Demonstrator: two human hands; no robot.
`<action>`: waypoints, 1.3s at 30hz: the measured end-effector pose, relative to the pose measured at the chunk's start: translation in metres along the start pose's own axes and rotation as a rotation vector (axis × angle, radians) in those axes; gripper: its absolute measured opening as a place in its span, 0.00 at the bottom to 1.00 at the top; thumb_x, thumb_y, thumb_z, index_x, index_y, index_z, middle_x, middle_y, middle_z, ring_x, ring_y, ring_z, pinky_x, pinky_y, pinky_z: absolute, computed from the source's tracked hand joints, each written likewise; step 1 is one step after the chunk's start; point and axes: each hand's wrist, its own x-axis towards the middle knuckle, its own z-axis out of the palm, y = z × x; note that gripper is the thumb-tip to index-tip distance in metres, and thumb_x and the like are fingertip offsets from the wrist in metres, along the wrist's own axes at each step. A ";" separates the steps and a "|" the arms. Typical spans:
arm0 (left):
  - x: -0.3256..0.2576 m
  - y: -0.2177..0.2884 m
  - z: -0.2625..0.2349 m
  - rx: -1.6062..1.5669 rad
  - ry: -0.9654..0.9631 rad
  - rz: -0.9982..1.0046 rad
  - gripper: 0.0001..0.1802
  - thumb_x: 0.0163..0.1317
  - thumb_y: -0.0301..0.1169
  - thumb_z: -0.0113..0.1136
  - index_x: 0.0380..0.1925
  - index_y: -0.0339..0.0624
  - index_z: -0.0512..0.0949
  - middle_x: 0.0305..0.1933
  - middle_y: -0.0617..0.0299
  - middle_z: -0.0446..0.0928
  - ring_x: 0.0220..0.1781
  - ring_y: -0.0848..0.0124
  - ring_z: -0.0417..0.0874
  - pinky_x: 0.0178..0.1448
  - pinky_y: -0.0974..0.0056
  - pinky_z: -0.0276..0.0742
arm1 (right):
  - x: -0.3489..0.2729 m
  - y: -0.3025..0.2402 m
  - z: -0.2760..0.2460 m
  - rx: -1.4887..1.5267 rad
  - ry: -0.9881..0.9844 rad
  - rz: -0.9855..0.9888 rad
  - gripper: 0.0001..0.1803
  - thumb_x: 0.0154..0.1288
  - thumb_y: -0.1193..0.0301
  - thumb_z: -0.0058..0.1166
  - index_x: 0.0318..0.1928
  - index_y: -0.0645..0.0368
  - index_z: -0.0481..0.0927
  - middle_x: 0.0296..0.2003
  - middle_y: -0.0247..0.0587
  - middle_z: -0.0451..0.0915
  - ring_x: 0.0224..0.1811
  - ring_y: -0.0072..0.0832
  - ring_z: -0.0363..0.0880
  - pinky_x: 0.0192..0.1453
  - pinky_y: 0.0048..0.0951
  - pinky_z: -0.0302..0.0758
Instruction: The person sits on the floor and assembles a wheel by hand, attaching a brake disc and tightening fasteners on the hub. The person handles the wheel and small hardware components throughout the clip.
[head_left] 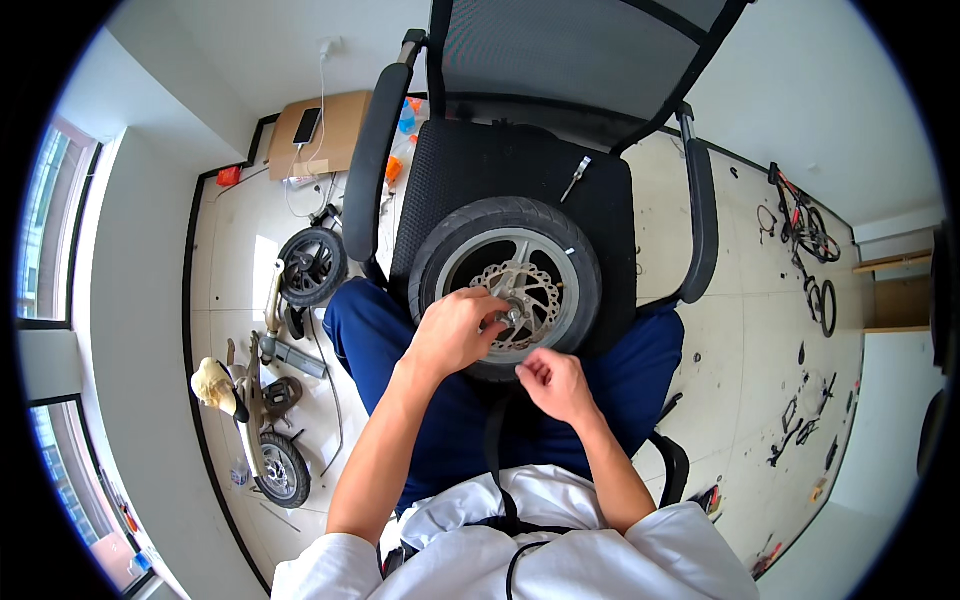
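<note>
A small wheel (590, 260) with a black tyre and grey spoked rim lies flat on the black chair seat (465, 155), close to my lap. Its perforated brake disc (545, 290) faces up. My left hand (452, 335) reaches over the near left of the wheel, thumb and fingers closed around the end of the axle (514, 314) at the hub. Beside the tyre's near edge is my right hand (556, 385), fingers curled together; whatever they may hold is hidden. Farther up the seat rests a small screwdriver-like tool (576, 178) with a pale handle.
Armrests (375, 165) flank the seat on both sides. On the floor to the left lie scooter parts, including a black wheel (313, 266) and another wheel (284, 470). A phone (307, 126) rests on cardboard (345, 115). A red-and-black bicycle (800, 215) and scattered parts are at right.
</note>
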 end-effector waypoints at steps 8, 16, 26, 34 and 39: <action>-0.001 0.003 -0.001 -0.018 0.022 0.004 0.13 0.55 0.28 0.69 0.43 0.43 0.87 0.34 0.57 0.82 0.37 0.57 0.85 0.44 0.57 0.82 | 0.020 -0.032 0.000 0.105 0.108 -0.051 0.05 0.62 0.75 0.63 0.32 0.64 0.80 0.21 0.43 0.81 0.19 0.29 0.81 0.28 0.30 0.75; 0.002 0.004 -0.003 -0.017 0.005 0.005 0.13 0.55 0.28 0.69 0.42 0.42 0.87 0.34 0.57 0.82 0.37 0.57 0.85 0.43 0.57 0.82 | 0.013 -0.018 -0.002 0.086 0.068 -0.010 0.16 0.62 0.75 0.63 0.50 0.61 0.80 0.24 0.39 0.84 0.21 0.28 0.82 0.29 0.28 0.76; -0.003 0.005 0.002 0.016 -0.075 -0.016 0.07 0.54 0.30 0.69 0.34 0.43 0.88 0.37 0.56 0.83 0.43 0.56 0.86 0.48 0.55 0.83 | 0.016 -0.014 -0.004 0.054 0.033 -0.070 0.30 0.62 0.76 0.62 0.66 0.57 0.73 0.27 0.39 0.85 0.21 0.27 0.82 0.29 0.27 0.77; -0.001 0.007 -0.003 -0.014 0.012 -0.031 0.06 0.55 0.29 0.69 0.32 0.41 0.87 0.33 0.57 0.84 0.38 0.56 0.86 0.44 0.55 0.82 | 0.022 -0.029 -0.010 0.098 0.069 -0.053 0.29 0.62 0.76 0.61 0.64 0.58 0.75 0.28 0.41 0.86 0.21 0.27 0.82 0.29 0.28 0.77; -0.001 0.006 -0.002 0.018 0.026 -0.012 0.07 0.55 0.29 0.68 0.34 0.41 0.87 0.34 0.57 0.84 0.40 0.56 0.86 0.45 0.55 0.83 | 0.018 -0.011 -0.002 -0.067 0.025 -0.079 0.07 0.60 0.72 0.65 0.36 0.63 0.83 0.23 0.43 0.83 0.21 0.31 0.83 0.30 0.30 0.78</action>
